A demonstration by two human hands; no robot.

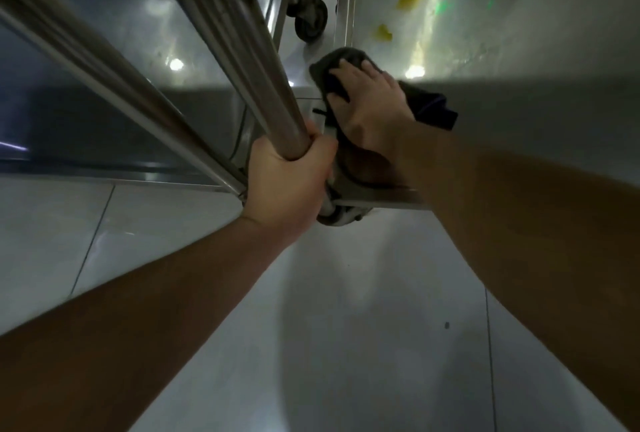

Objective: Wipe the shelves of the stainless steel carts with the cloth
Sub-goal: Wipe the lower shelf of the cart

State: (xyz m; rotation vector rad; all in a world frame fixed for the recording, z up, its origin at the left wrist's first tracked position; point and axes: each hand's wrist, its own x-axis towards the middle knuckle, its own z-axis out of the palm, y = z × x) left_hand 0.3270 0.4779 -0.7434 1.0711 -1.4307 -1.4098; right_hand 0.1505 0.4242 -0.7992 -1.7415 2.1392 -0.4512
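Seen from above, looking steeply down past two bare forearms. At the left of the frame, a steel cart's lower shelf (114, 60) shines dully under slanting upright posts. At centre, the left hand (291, 182) has its fingers wrapped firmly around the bottom of one steel post (263, 85), steadying the cart. Just to its right, close beside it, the right hand (367, 102) lies with fingers spread and flat, pressing a dark cloth (429, 104) onto the near left corner of a second cart's bottom shelf (502, 26). In the gap between the two carts, top centre, a caster wheel (311, 17) stands on the pale tiled floor (346, 327). The shelf stretches away to the upper right, its long side running rightward from the cloth; yellowish smears (408, 3) lie up and right of the fingers. The right hand is the nearer one, so the coming stroke likely sweeps toward the upper right.
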